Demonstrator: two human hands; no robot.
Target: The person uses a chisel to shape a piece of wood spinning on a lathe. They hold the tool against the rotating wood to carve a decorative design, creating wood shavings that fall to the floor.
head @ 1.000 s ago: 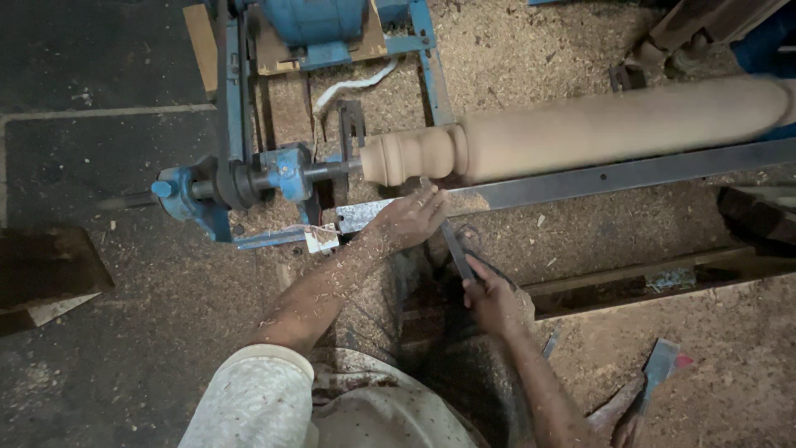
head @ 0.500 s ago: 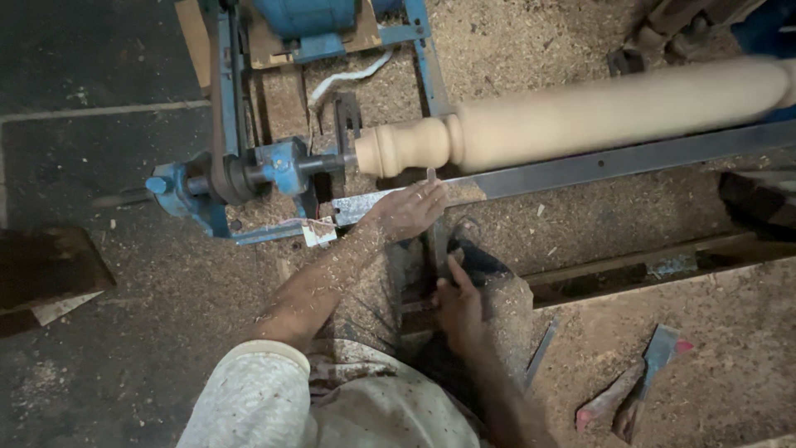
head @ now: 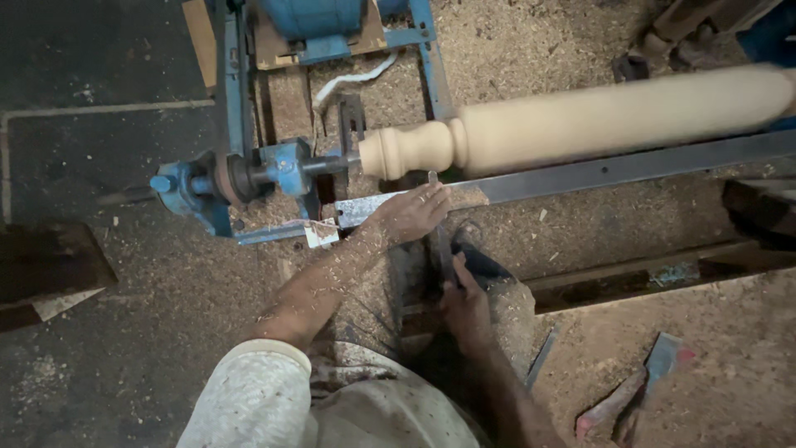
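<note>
Spindle (head: 580,120) mounted on blue lathe (head: 282,166), lying across upper frame, left end already shaped into beads and coves, rest plain and cylindrical. Chisel (head: 439,232) laid over steel rest (head: 597,172), tip just under beaded end, touching or nearly so; contact point too small to tell. Left hand (head: 410,211) pressed flat on rest, fingers curled down over blade, pinning it. Right hand (head: 466,307) lower, near lap, fingers wrapped shut around handle. Sawdust (head: 531,50) thick over floor and frame. Two spare tools (head: 630,394) lying in dust at lower right, well apart from both hands.

Risks, as judged from here:
- Catch: tip digging into bead if angled too steeply, likely tearing grain or wrenching blade upward.
- Left fingers very near turning wood; slip off rest could bring them against it.
- Sleeve (head: 249,390) loose but well back from lathe; drive end exposed at left, hazard if leaning in.
- Dust on rest could let blade skid sideways, spoiling cove profile.
- Low right-hand grip gives leverage, yet weak hold would let handle kick.
</note>
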